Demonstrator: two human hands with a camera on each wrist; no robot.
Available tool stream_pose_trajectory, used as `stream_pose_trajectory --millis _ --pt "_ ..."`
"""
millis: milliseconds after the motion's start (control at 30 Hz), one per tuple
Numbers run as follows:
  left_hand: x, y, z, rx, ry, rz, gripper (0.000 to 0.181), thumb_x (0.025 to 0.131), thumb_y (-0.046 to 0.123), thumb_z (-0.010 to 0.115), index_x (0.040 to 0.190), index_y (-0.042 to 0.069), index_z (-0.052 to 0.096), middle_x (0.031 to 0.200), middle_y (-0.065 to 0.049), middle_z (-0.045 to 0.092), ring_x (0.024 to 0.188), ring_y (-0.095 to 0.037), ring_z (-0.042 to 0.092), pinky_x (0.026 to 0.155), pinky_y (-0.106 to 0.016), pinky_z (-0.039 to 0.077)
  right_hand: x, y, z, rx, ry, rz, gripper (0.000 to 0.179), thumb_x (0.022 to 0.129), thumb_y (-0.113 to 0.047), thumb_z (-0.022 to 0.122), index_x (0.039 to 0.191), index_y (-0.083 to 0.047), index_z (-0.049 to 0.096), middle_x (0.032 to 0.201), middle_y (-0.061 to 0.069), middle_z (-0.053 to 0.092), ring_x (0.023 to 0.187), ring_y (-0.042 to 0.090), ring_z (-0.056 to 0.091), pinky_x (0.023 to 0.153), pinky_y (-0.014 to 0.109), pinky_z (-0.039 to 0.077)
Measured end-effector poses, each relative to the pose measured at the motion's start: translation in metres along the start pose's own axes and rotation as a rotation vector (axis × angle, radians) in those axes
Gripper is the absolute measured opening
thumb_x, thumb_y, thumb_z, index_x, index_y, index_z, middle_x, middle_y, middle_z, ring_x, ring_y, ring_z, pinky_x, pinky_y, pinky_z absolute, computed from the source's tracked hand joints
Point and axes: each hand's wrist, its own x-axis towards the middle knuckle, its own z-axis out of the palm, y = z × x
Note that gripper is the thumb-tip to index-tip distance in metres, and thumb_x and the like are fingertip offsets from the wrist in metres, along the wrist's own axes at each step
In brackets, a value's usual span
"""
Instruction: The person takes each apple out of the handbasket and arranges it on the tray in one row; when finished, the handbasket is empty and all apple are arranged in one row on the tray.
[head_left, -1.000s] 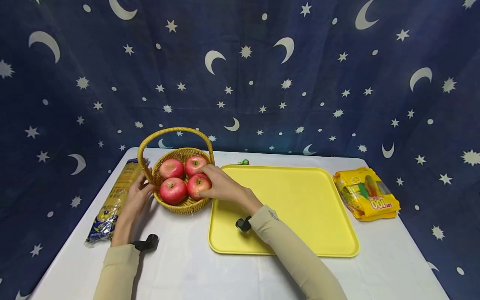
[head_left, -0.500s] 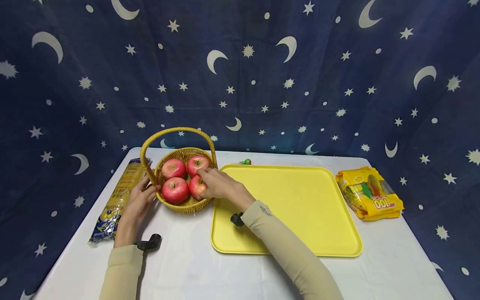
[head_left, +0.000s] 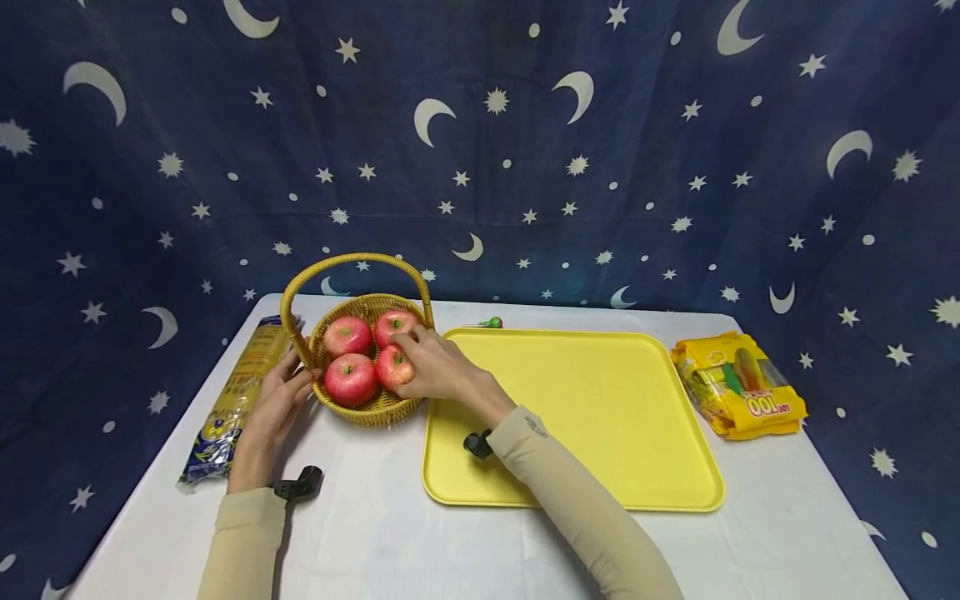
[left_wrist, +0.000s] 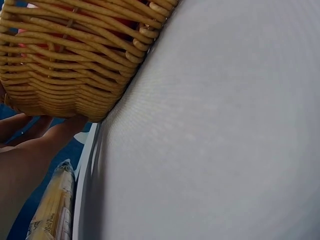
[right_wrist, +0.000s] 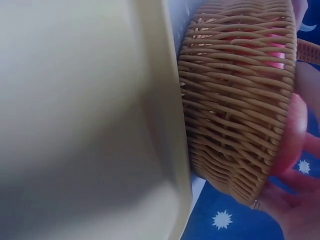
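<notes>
A wicker basket (head_left: 382, 414) with a tall arched handle stands at the left of the table, and several red apples (head_left: 351, 381) sit inside it. My left hand (head_left: 279, 402) touches the basket's left side; in the left wrist view its fingertips (left_wrist: 75, 124) rest on the woven wall. Over the right rim reaches my right hand (head_left: 438, 367), its thumb and fingers around the front right apple (head_left: 393, 370). That apple (right_wrist: 296, 132) shows between the rim and my fingers in the right wrist view, still low in the basket.
A yellow tray (head_left: 577, 417) lies right of the basket, close to its wall. On the left edge lies a pack of spaghetti (head_left: 232, 400). A yellow snack bag (head_left: 738, 387) is at the right, and a small green-topped stick (head_left: 491, 322) lies behind the tray.
The right hand has shifted slightly over the front right apple, its fingers settling around it. The left hand stays at the basket's side, and the whole head view has shifted a little.
</notes>
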Motion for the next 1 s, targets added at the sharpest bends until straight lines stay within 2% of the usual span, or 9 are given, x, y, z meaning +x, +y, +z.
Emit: stream_pose_trajectory --millis 233,333,467,767,1000 --pt "0.001 0.001 0.002 -0.002 -0.006 -0.001 0.072 0.105 0.0 0.044 0.166 0.005 0.006 0.17 -0.024 0.007 0.141 -0.018 0.034 0.099 -0.009 0.046 -0.017 0.003 -0.007 0.239 0.086 0.017 0.078 0.081 -0.034 0.082 0.149 -0.019 0.048 0.133 0.006 0.049 0.101 0.02 0.06 0.086 0.027 0.058" --pt "0.0 0.001 0.002 0.002 -0.01 -0.003 0.072 0.105 0.0 0.044 0.166 0.005 0.005 0.17 -0.024 0.006 0.143 -0.019 0.033 0.099 -0.008 0.045 -0.026 0.004 -0.012 0.348 0.114 0.038 0.077 0.081 -0.033 0.084 0.149 -0.02 0.048 0.132 0.006 0.049 0.106 0.02 0.06 0.089 0.029 0.058" --pt "-0.001 0.001 0.001 0.006 -0.015 -0.004 0.072 0.105 0.001 0.044 0.166 0.006 0.004 0.17 -0.024 0.005 0.144 -0.019 0.032 0.099 -0.008 0.045 -0.039 0.006 -0.021 0.427 0.16 0.044 0.075 0.08 -0.031 0.087 0.145 -0.02 0.051 0.132 0.006 0.049 0.114 0.02 0.057 0.095 0.035 0.057" --pt "-0.002 0.001 0.002 0.018 -0.001 -0.01 0.071 0.106 0.002 0.044 0.166 0.007 0.007 0.171 -0.023 0.007 0.141 -0.017 0.035 0.098 -0.008 0.046 -0.072 0.031 -0.035 0.443 0.259 0.095 0.074 0.076 -0.029 0.089 0.141 -0.019 0.056 0.127 0.004 0.052 0.115 0.021 0.057 0.098 0.04 0.057" --pt "-0.002 0.002 0.001 0.014 0.012 -0.018 0.071 0.105 0.002 0.044 0.166 0.007 0.008 0.171 -0.022 0.007 0.143 -0.019 0.034 0.098 -0.007 0.045 -0.088 0.058 -0.029 0.412 0.289 0.167 0.075 0.074 -0.032 0.091 0.14 -0.019 0.057 0.124 0.005 0.054 0.114 0.024 0.059 0.098 0.043 0.058"
